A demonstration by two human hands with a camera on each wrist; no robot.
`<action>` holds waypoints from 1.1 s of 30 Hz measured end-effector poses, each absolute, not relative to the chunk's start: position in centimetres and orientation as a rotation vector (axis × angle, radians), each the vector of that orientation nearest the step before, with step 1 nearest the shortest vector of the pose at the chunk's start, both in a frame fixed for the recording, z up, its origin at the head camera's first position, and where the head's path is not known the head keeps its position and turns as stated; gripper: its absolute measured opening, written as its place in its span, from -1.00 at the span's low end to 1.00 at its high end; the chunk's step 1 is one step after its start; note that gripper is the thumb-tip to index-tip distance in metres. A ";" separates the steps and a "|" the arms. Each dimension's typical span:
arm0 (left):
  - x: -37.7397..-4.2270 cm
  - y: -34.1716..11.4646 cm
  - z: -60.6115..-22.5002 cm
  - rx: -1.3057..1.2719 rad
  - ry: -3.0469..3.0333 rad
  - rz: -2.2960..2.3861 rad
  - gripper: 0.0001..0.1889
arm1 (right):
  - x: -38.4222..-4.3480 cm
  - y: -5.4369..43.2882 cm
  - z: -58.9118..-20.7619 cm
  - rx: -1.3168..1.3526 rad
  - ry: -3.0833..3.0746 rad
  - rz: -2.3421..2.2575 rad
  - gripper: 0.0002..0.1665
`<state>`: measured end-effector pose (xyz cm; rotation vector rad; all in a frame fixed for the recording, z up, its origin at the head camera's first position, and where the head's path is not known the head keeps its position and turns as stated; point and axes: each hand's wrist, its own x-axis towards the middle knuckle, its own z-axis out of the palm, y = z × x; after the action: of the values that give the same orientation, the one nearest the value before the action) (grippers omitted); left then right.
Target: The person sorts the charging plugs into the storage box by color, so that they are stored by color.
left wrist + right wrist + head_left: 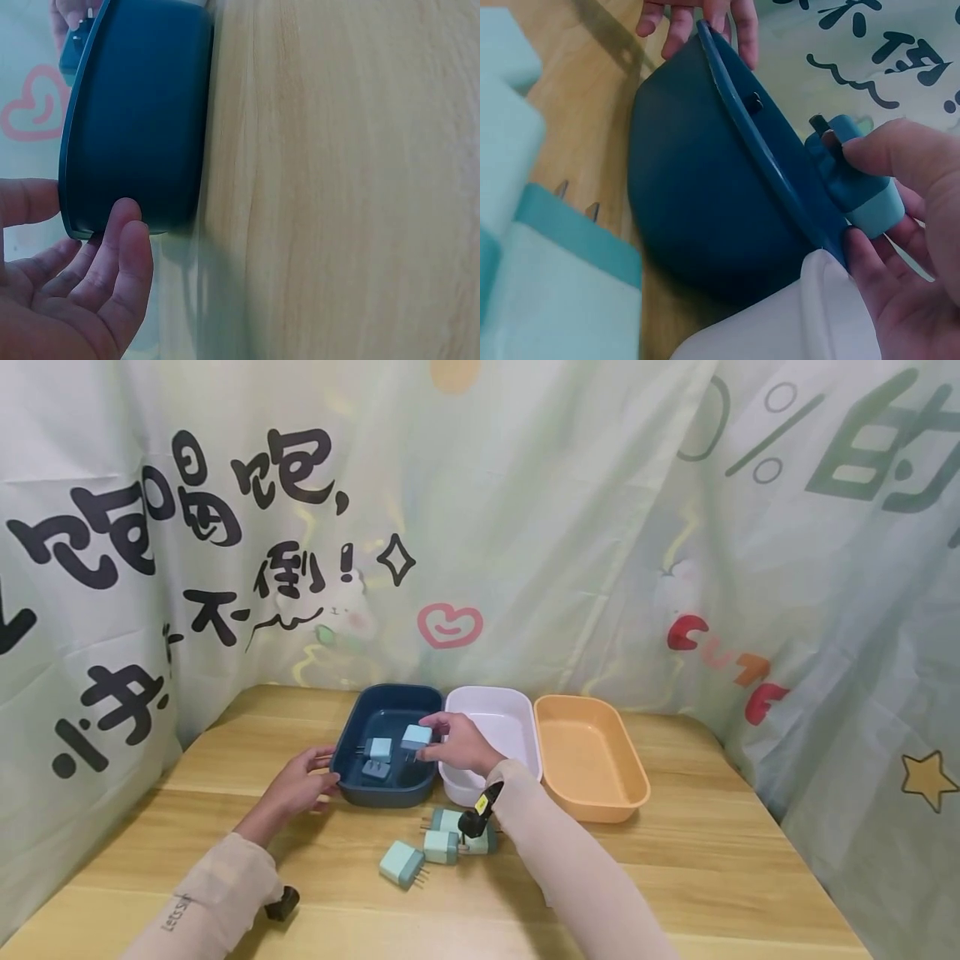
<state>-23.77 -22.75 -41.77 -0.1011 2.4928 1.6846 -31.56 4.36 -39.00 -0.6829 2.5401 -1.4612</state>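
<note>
In the head view my right hand pinches a mint-and-blue plug charger over the right side of a dark blue plastic bin. The right wrist view has this charger between thumb and fingers, metal prongs facing up in that picture, close by the bin's rim. My left hand holds the bin's left end, thumb at the rim and fingers along the outer wall. Inside the bin lie two more chargers, one mint-topped and one showing its blue face.
Several mint chargers lie on the wooden table in front of the bins, partly behind my right wrist camera. Beside the blue bin stand a white bin and an orange bin. A printed curtain hangs behind the table.
</note>
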 end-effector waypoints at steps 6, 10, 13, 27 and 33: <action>-23.7 -22.8 -41.7 -0.083 2.493 1.702 -0.42 | -32.3 3.8 -39.2 -0.663 2.511 -1.475 -0.40; -23.7 -22.7 -41.9 -0.082 2.494 1.708 -0.43 | -32.4 3.6 -39.3 -0.639 2.504 -1.478 -0.39; -23.6 -22.6 -41.8 -0.086 2.504 1.701 -0.43 | -32.4 3.5 -39.2 -0.640 2.498 -1.490 -0.39; -23.7 -22.6 -41.9 -0.089 2.487 1.707 -0.43 | -32.1 3.6 -39.5 -0.717 2.381 -1.591 -0.41; -23.8 -22.8 -41.9 -0.095 2.498 1.684 -0.43 | -31.5 4.0 -39.1 -0.753 2.409 -1.569 -0.55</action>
<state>-23.76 -22.82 -41.95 -0.0955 2.4978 1.6842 -31.54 3.97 -39.08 -0.7527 2.4094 -1.5686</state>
